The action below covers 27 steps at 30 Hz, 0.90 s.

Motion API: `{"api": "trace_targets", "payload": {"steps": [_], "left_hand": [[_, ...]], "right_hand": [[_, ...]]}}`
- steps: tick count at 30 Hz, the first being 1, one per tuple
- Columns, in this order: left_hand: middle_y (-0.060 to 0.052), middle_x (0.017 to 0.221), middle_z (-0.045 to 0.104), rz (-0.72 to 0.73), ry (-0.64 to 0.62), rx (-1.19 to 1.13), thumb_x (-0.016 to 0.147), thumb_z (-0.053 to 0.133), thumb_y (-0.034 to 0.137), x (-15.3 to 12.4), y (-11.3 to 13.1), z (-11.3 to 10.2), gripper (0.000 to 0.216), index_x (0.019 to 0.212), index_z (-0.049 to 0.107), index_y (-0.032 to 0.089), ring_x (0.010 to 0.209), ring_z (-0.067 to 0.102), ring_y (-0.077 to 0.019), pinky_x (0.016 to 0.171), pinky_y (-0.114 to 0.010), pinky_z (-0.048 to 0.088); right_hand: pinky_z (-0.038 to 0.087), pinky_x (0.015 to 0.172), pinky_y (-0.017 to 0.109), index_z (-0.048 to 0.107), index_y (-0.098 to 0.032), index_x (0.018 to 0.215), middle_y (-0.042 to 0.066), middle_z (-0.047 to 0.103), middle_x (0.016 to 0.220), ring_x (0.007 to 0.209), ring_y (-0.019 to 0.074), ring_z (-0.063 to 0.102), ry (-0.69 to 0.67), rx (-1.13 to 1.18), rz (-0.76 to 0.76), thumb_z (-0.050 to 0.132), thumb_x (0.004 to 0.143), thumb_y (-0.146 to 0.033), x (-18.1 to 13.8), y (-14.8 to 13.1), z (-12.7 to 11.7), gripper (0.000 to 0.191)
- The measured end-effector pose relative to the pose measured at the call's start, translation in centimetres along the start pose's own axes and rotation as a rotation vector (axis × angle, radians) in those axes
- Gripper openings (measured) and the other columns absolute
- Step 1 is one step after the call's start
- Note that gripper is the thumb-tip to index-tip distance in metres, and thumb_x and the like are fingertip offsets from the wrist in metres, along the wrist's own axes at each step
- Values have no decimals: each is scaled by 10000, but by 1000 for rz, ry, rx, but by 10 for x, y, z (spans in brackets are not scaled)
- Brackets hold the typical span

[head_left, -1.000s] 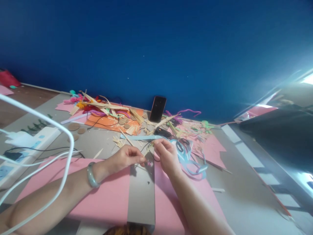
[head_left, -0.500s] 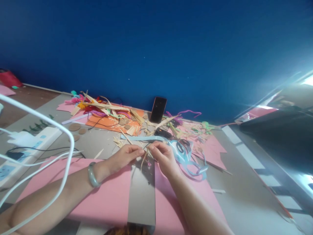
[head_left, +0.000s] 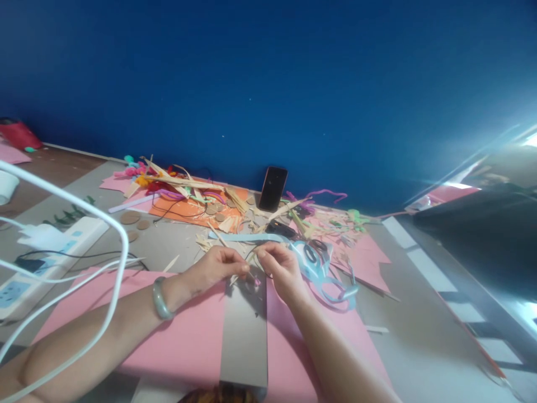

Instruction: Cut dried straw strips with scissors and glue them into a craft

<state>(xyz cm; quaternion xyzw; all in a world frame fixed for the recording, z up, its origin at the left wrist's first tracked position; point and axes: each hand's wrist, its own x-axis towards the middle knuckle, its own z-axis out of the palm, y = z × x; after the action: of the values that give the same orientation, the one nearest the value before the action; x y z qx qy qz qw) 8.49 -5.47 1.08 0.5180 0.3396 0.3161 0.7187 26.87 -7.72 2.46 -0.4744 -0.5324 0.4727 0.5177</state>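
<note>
My left hand (head_left: 222,264), with a bangle on the wrist, has thumb and forefinger pinched together at a thin, pale strip of dried husk (head_left: 234,279). Close by on the right, my right hand (head_left: 282,266) is closed in a pinch on the upper part of the small bundle, where a thin dark cord also loops. A tiny purple piece (head_left: 257,281) shows just under the fingertips. Exactly what lies between the fingers is partly hidden. Below the hands are pink paper sheets (head_left: 184,347) and a grey strip of table (head_left: 244,336).
A phone (head_left: 272,188) leans on the blue wall. Light blue ribbon (head_left: 331,282) curls beside my right hand, near black loops (head_left: 310,254). Dried husks (head_left: 188,182) and orange paper (head_left: 168,210) lie at the back. A power strip (head_left: 79,238) and white cable (head_left: 119,268) are left.
My left fingertips have come slightly down, and the hanging strip has swung leftward. My right hand has stayed nearly in place.
</note>
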Motion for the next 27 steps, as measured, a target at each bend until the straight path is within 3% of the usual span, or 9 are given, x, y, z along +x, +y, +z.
{"api": "trace_targets", "payload": {"steps": [5, 9, 15, 19, 22, 27], "left_hand": [[-39, 641, 683, 46, 62, 5, 676, 804, 392, 0, -3, 1, 308, 705, 664, 119, 564, 591, -119, 560, -235, 436], [-67, 714, 709, 41, 38, -78, 696, 788, 385, -1, 0, 3, 298, 735, 655, 121, 597, 616, -133, 575, -240, 445], [-31, 618, 635, -82, -108, -97, 827, 611, 515, -1, 6, 2, 427, 767, 697, 101, 392, 263, -19, 416, -202, 194], [1, 598, 574, -107, -98, -110, 780, 682, 495, -1, 5, 1, 388, 751, 686, 109, 416, 249, -22, 419, -213, 135], [14, 564, 541, -71, -51, -81, 750, 732, 444, -1, 2, 0, 352, 667, 650, 112, 431, 284, -25, 430, -208, 176], [-17, 641, 646, 97, 95, -8, 703, 782, 373, 1, -2, 0, 270, 715, 662, 131, 527, 518, -84, 510, -209, 375]], "right_hand": [[392, 452, 226, 658, -174, 818, -30, 586, 594, 453, 90, 486, -152, 0, 61, 803, 696, -356, -1, 2, 1, 262], [386, 442, 220, 626, -159, 671, -2, 611, 596, 462, 89, 483, -111, -57, 40, 753, 758, -380, -1, -2, 3, 269], [381, 407, 216, 611, -173, 714, -16, 612, 594, 435, 90, 484, -158, 67, 64, 718, 799, -371, -1, -7, 5, 241], [410, 434, 214, 624, -170, 728, -10, 612, 618, 478, 92, 505, -140, 53, 57, 720, 794, -373, -1, -6, 4, 233], [408, 431, 210, 622, -175, 744, -12, 607, 635, 483, 89, 497, -115, 65, 69, 727, 781, -382, -1, -4, 3, 235], [385, 413, 201, 603, -177, 758, -28, 574, 622, 452, 73, 466, -157, 143, 63, 738, 768, -358, -1, -2, 2, 227]]}}
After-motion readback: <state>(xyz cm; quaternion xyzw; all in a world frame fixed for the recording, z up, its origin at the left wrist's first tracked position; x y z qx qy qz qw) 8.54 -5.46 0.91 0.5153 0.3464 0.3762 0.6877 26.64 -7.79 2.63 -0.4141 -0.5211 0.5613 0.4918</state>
